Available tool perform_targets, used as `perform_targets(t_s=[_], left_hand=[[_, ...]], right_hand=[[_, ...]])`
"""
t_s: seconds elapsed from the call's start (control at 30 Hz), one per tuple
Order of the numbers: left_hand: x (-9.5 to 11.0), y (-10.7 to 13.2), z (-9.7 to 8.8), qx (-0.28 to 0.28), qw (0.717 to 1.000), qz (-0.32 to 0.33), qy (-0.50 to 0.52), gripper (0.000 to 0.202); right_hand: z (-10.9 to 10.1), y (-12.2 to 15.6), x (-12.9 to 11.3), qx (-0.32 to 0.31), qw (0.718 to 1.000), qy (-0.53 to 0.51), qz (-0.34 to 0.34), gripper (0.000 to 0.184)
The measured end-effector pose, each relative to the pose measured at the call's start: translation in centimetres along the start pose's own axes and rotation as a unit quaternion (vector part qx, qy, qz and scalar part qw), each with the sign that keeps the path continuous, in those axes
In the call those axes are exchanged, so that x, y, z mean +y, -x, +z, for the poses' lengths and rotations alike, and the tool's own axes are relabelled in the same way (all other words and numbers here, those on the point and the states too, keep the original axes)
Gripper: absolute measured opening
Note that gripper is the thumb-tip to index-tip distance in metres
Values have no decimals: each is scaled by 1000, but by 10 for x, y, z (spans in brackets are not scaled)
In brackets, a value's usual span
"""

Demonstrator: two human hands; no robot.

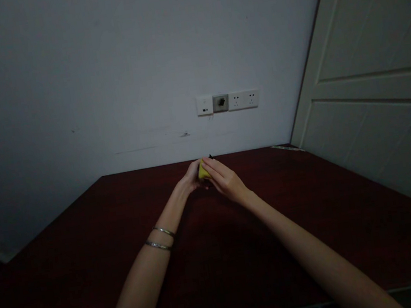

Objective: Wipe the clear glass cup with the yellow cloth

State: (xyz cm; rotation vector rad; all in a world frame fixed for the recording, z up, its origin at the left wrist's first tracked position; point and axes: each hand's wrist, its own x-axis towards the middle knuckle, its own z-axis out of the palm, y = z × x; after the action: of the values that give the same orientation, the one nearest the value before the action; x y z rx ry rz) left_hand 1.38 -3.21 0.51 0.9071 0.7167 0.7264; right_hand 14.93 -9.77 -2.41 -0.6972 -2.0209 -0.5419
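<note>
Near the far side of the table, my two hands meet. My right hand (pixel 229 180) presses a small yellow piece (pixel 203 170), perhaps a cloth or sponge, under its fingers. From the left side, my left hand (pixel 192 175) is closed around a small dark thing that the yellow piece rests against. Only a dark tip (pixel 210 156) of it shows above my right fingers, so its kind cannot be made out. Two metal bangles circle my left forearm.
The dark red table top (pixel 212 255) runs back to a pale wall (pixel 133 72). A row of wall sockets (pixel 243 100) is fixed above its back edge. To the right stands a white panelled door (pixel 379 83). Some unclear items lie below the table's front edge.
</note>
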Motion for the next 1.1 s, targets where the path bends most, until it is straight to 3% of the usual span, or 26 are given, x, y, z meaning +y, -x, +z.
perform_targets(t_s=[0.2, 0.4, 0.8, 1.1], left_hand=[[-5, 6, 3, 10, 992, 20, -126, 37], [-15, 7, -2, 28, 987, 43, -153, 41], [-21, 13, 5, 41, 993, 106, -19, 37], [-22, 13, 10, 83, 984, 99, 119, 38]], right_hand=[[1, 14, 1, 23, 1000, 6, 1, 52], [2, 19, -2, 19, 1000, 10, 15, 53], [-2, 17, 4, 44, 992, -25, 116, 45], [-2, 16, 4, 34, 993, -12, 111, 42]])
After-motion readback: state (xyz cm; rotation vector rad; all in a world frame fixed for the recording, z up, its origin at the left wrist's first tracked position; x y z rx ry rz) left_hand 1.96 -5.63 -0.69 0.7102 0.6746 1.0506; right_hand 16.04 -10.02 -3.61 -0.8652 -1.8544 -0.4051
